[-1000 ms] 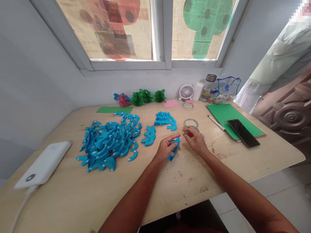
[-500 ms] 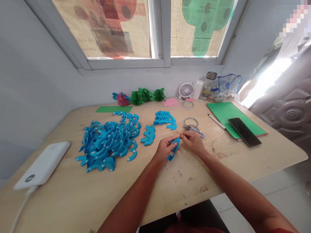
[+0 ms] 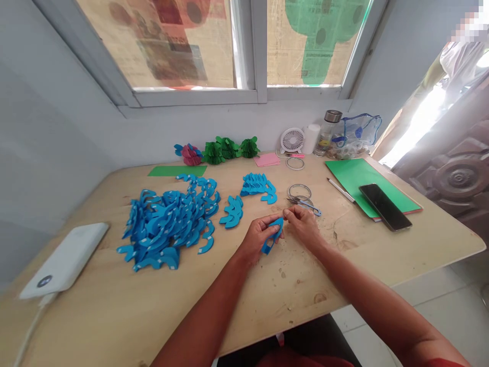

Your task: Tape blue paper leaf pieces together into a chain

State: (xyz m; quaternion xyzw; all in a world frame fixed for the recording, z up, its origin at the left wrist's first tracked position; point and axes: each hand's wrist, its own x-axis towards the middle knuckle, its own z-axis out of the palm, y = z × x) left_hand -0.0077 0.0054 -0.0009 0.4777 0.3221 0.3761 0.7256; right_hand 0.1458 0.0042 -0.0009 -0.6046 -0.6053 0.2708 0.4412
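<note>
A curved blue paper piece (image 3: 272,235) is pinched in my left hand (image 3: 258,235), tilted above the table. My right hand (image 3: 302,221) is closed close beside it, thumb and fingertips pressed together; whatever they pinch is too small to make out. To the left lies a big heap of blue paper pieces (image 3: 164,224), many with small white patches. Between the heap and my hands sits a small blue stack (image 3: 231,211), and behind it another row of blue pieces (image 3: 254,184). Scissors (image 3: 305,205) and metal rings (image 3: 299,191) lie just beyond my right hand.
At right, a black phone (image 3: 385,206) rests on green sheets (image 3: 351,176), with a pen (image 3: 341,190) beside them. A white power bank (image 3: 66,260) with a cable lies left. Along the wall stand paper flowers (image 3: 229,148), a small fan (image 3: 292,139) and a bottle (image 3: 329,132).
The view has shifted slightly. Both hands stay in nearly the same place, the left still on the blue paper piece and the right still pinched beside it.
</note>
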